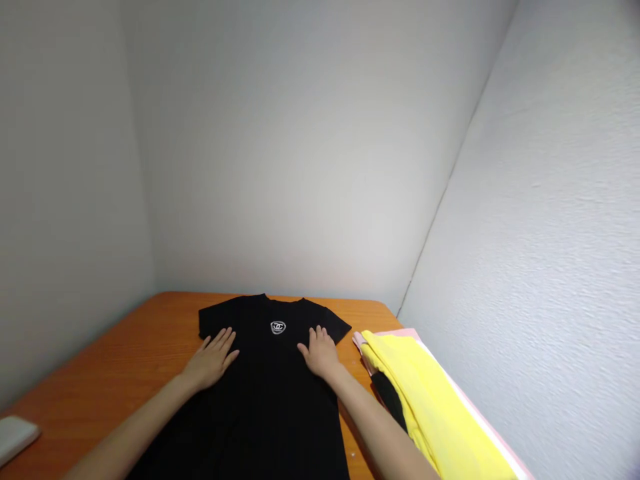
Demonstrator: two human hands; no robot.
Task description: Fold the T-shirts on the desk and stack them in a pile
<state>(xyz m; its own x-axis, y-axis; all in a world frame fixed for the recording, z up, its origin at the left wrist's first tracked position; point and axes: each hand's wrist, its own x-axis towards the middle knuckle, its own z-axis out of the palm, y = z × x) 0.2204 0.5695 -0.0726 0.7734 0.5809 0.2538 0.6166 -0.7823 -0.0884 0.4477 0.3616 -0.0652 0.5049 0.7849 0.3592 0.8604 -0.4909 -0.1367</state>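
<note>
A black T-shirt (270, 393) with a small white emblem on the chest lies spread flat on an orange-brown wooden table (115, 360), collar towards the far wall. My left hand (213, 360) rests flat on the shirt's left side, fingers stretched out and apart. Palm down on the right side of the chest, just below the sleeve, lies my right hand (320, 353) with its fingers extended. Neither hand holds anything.
A pile of clothes (425, 407) sits at the table's right edge against the wall: a yellow garment on top, a pink one and a dark one beneath. A flat white object (14, 437) lies at the near left edge. White walls enclose the table on three sides.
</note>
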